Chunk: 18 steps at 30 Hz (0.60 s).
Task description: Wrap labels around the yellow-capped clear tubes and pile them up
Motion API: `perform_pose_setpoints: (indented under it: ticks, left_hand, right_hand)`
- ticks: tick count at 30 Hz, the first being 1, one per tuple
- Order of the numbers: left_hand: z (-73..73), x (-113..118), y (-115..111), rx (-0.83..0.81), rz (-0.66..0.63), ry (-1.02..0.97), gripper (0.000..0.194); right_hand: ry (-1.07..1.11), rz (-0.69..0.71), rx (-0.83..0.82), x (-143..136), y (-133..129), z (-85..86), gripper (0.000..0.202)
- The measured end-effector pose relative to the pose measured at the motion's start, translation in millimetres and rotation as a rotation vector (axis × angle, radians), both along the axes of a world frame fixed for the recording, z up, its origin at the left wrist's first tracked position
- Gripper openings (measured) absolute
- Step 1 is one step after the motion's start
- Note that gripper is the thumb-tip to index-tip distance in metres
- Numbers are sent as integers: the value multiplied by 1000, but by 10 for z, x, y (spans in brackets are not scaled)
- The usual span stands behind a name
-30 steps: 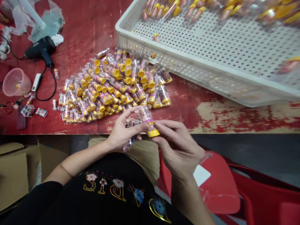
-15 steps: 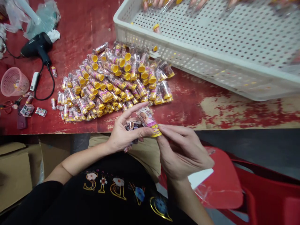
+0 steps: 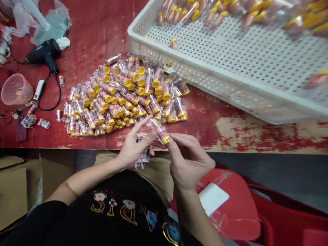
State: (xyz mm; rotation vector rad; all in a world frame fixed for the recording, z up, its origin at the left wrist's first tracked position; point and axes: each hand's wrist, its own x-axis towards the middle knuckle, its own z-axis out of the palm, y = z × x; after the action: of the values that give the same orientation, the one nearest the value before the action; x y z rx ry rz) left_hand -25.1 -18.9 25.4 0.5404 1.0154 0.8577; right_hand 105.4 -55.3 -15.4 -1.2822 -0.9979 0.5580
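Observation:
Between the thumb and fingers of my right hand point(image 3: 191, 159) is the yellow-capped end of a small clear tube point(image 3: 161, 131) with a printed sleeve around it. The tube tilts up and to the left. My left hand point(image 3: 135, 145) is closed on a bunch of printed plastic sleeves point(image 3: 143, 155), partly hidden by its fingers. Its forefinger lies along the tube's far end. Just beyond both hands, on the red table point(image 3: 97, 20), is a large pile of similar sleeved tubes point(image 3: 123, 99) with yellow caps.
At the back right stands a white perforated crate point(image 3: 230, 71) with yellow-capped tubes inside. A black heat gun point(image 3: 46, 53), a pink basket point(image 3: 16, 89), scissors point(image 3: 6, 116) and small sleeve bundles point(image 3: 44, 123) lie at the left. A red chair point(image 3: 230, 205) is at my right.
My right hand has shifted left and slightly down with the tube. The left thumb has drawn back from the tube's cap end. The view has tilted up, showing more of the crate.

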Motion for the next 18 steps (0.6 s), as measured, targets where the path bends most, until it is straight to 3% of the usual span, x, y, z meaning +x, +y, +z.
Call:
perform_pose_setpoints:
  ticks: [4,7,10,13,18]
  left_hand:
    - [-79,-14,89,-260,153,-67,48]
    - [-57,-54,87,-383,185,-77,48]
    - [-42,-142,34,-382,174,-91,53]
    - [-97,-268,-8,-363,141,-88,54]
    - [-243,-338,-9,-384,81,-29,55]
  right_hand:
    - [79,-55,-22,-27,680,-142,11]
    - [-61,-115,42,-76,1289,-163,14]
    - [-244,32,60,-9,1729,-124,14]
    - [-418,231,14,320,2071,-76,21]
    - [-668,121,-309,974,3004,-51,22]
